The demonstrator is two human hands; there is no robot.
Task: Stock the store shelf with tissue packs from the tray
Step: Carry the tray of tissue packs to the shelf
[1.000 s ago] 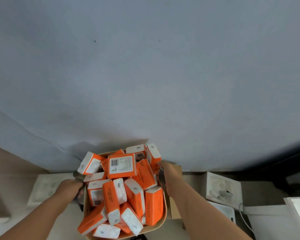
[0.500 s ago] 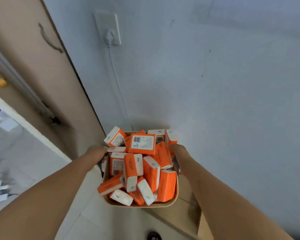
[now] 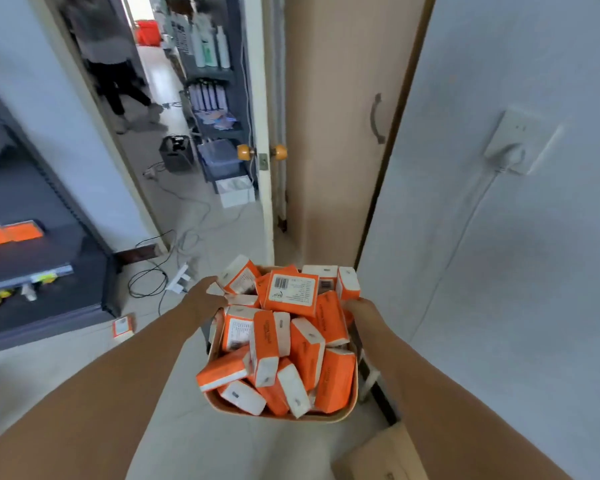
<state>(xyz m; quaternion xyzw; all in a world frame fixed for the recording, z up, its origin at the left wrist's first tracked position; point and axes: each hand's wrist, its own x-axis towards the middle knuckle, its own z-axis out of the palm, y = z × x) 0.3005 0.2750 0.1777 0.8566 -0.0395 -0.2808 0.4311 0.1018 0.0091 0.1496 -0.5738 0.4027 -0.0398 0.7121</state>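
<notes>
The shelf (image 3: pixel 49 209) is waiting low on the left, so turning that way while stepping clear of the stray pack (image 3: pixel 122 326) and cables (image 3: pixel 149 271) on the floor (image 3: pixel 194 427) is looking wise. The left hand (image 3: pixel 205 299) is gripping one edge of the tray (image 3: pixel 291 418) and the right hand (image 3: pixel 362 310) the other, fingertips hidden. The tissue packs (image 3: pixel 293 296) are heaping above the rim, so it is needing to be carried level.

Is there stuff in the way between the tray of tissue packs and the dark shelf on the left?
Nothing tall. Between the tray and the shelf is floor, with one stray pack and loose cables by the shelf's foot.
</notes>
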